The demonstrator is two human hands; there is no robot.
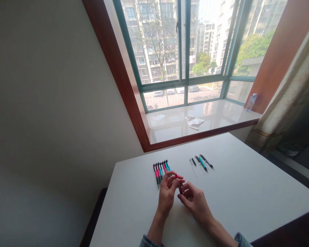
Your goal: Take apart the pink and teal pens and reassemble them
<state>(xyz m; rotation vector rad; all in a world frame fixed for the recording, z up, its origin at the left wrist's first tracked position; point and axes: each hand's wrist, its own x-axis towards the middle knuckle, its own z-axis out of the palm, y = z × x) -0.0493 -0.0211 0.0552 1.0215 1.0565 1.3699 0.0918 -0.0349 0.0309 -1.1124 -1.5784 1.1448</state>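
Note:
Between my hands, just above the white table (pixel 134 202), is a pink and black pen barrel (pixel 180 187). The fingers of my left hand (pixel 168 192) pinch its upper, pink part. Thumb and fingers of my right hand (pixel 194 199) close around its lower, black end. Behind my left hand lies a row of several pens (pixel 159 169) in pink, teal and black, side by side, partly covered by my fingers. Farther right lie loose pen parts: a teal barrel (pixel 203 164), a black barrel (pixel 206 161), a short black grip (pixel 194 161) and a thin refill (pixel 193 168).
Beyond the table's far edge, a windowsill (pixel 170 130) holds a crumpled white cloth (pixel 195 122) and a clear bottle (pixel 251 102). A plain wall (pixel 67 120) bounds the left side. A curtain (pixel 280 99) hangs at the right.

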